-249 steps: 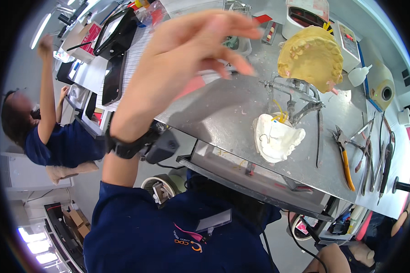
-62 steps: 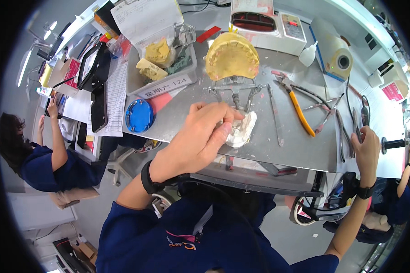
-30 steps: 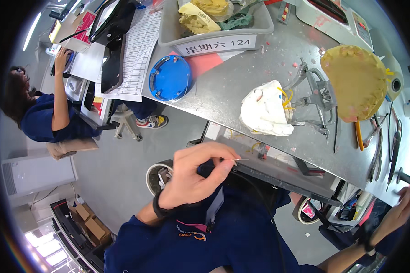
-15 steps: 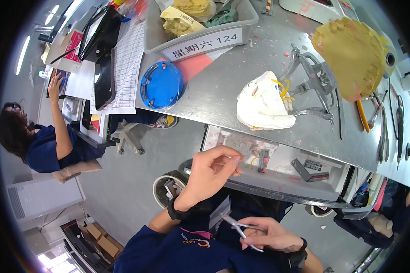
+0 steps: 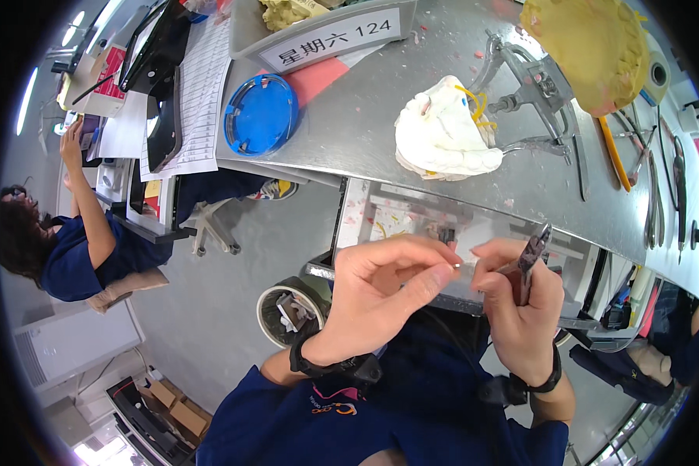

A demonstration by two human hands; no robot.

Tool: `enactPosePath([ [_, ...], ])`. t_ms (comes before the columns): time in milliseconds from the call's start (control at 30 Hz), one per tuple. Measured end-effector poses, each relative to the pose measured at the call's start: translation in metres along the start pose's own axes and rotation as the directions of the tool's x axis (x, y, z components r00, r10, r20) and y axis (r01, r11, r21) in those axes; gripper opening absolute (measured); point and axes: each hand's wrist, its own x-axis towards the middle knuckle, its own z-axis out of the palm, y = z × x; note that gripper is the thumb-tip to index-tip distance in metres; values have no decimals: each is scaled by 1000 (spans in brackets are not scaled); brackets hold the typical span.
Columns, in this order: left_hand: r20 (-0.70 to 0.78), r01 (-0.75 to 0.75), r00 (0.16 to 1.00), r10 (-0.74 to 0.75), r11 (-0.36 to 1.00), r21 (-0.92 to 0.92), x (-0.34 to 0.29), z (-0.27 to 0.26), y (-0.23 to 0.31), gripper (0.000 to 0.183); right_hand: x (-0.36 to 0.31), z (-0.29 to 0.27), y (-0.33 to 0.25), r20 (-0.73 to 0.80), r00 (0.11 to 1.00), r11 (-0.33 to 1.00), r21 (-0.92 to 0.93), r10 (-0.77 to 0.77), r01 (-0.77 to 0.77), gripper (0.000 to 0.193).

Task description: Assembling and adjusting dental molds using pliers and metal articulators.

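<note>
Over the open drawer, my left hand (image 5: 384, 295) is closed in a pinch on a tiny shiny metal piece (image 5: 457, 266); most of it is hidden by the fingertips. Close by on its right, my right hand (image 5: 524, 322) is wrapped round a pair of metal pliers (image 5: 534, 248), which point up and away. The right thumb and index finger are near the metal piece, with a small gap to the left fingertips. On the bench beyond, a white plaster dental cast (image 5: 439, 136) with yellow strands is attached to a metal articulator (image 5: 532, 85). Its other side carries a yellow cast (image 5: 590, 54).
The drawer (image 5: 349, 225) holds loose bits. A blue round lid (image 5: 262, 113), a grey bin of casts (image 5: 245, 39) and paper sheets (image 5: 202, 101) occupy the bench's left; hand tools (image 5: 652, 182) lie right. Below stands a waste bin (image 5: 268, 318). Another person (image 5: 74, 256) sits at left.
My right hand has risen from my lap with the pliers, now turned upward, to beside my left hand. The left hand has shifted slightly right. The bench sits higher in view.
</note>
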Motion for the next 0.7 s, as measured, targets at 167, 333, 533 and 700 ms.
enactPosePath([
  [167,76,42,996,-46,998,55,-2,-1,-1,11,4,5,10,-57,962,926,-294,-266,239,13],
  [333,159,-232,972,171,668,707,1,4,8,16,2,-4,7,24,977,898,-392,-210,202,13],
  [533,89,-142,990,111,765,629,10,-11,11,13,-6,-39,-23,293,885,932,-120,363,-342,44],
  [700,-85,-11,996,40,948,317,13,-10,15,12,-9,-57,-33,234,878,906,-182,418,-383,41],
])
